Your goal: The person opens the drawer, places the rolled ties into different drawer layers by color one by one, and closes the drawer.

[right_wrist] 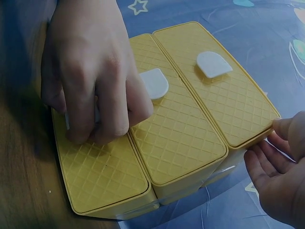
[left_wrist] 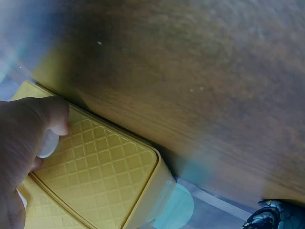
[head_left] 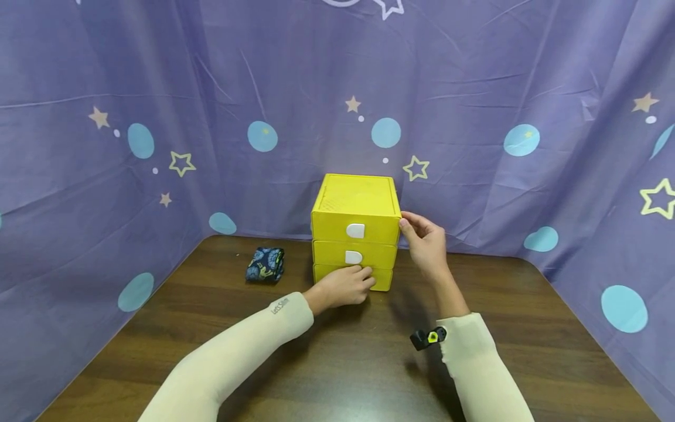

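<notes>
Cream sleeve [head_left: 253, 340] reads "LetsSlim"; yellow drawers [head_left: 354, 231] unlabelled.

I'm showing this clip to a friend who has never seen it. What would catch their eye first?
The bright yellow drawer box at the back of the brown table, against a purple star-patterned cloth. The left hand grips the bottom drawer's handle while the right hand touches the box's upper right corner. A small dark patterned pouch lies left of the box.

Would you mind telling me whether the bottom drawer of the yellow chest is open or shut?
Shut: the bottom drawer sits flush with the two above, while the left hand grips its handle.
</notes>
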